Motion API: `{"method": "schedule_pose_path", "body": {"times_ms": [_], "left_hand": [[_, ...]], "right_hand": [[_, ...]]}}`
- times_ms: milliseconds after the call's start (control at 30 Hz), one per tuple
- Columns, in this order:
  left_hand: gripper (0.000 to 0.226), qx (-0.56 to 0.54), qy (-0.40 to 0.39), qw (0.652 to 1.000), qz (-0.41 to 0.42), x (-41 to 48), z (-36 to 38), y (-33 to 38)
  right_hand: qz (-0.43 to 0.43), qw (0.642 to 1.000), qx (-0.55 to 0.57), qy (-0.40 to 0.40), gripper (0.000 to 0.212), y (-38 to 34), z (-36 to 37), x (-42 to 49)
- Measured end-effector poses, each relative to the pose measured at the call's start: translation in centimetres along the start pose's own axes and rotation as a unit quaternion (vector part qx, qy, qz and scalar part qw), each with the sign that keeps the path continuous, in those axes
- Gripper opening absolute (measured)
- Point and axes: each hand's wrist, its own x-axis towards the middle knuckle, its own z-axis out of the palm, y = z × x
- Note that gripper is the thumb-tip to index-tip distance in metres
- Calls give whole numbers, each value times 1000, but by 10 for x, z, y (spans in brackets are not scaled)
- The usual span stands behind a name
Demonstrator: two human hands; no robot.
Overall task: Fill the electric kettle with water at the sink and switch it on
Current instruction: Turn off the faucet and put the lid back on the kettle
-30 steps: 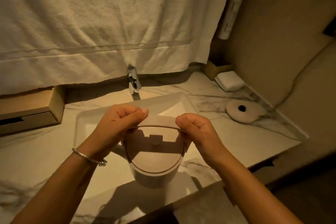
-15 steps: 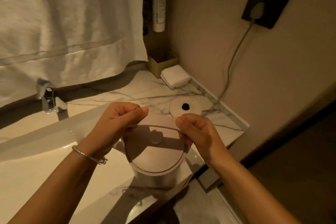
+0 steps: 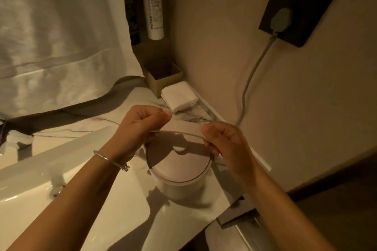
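Note:
A pale round electric kettle (image 3: 179, 171) with its lid on hangs over the marble counter, just right of the white sink (image 3: 67, 185). A thin arched handle (image 3: 183, 133) spans its top. My left hand (image 3: 142, 124) grips the handle's left end and my right hand (image 3: 222, 140) grips its right end. The kettle's base is not visible; my hands and the kettle cover the spot where it lay. A grey cord (image 3: 251, 79) runs from a plug in the dark wall socket (image 3: 295, 8) down behind my right hand.
A folded white cloth (image 3: 179, 98) and a small open box (image 3: 165, 79) sit in the counter's back corner. A white tube (image 3: 153, 2) hangs above them. A large white towel (image 3: 57, 36) hangs behind the sink. The counter edge (image 3: 234, 210) is close on the right.
The view has swung right, so the tap has left the frame and the wall socket is nearer. Both hands have carried the kettle right, and it now covers the round base.

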Motion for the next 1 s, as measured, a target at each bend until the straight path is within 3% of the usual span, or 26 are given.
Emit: {"method": "schedule_pose_path", "body": {"times_ms": [367, 533, 700, 1000], "left_hand": [[43, 0, 65, 998, -11, 68, 24, -9], [39, 6, 68, 998, -7, 90, 25, -19], [50, 7, 58, 998, -20, 108, 22, -34], [48, -21, 27, 998, -47, 118, 15, -48]], "right_hand": [[-5, 1000, 10, -21, 36, 18, -50, 75], [0, 1000, 11, -27, 40, 27, -56, 96], [24, 999, 23, -25, 44, 36, -59, 109], [85, 996, 9, -13, 36, 44, -63, 120]]}}
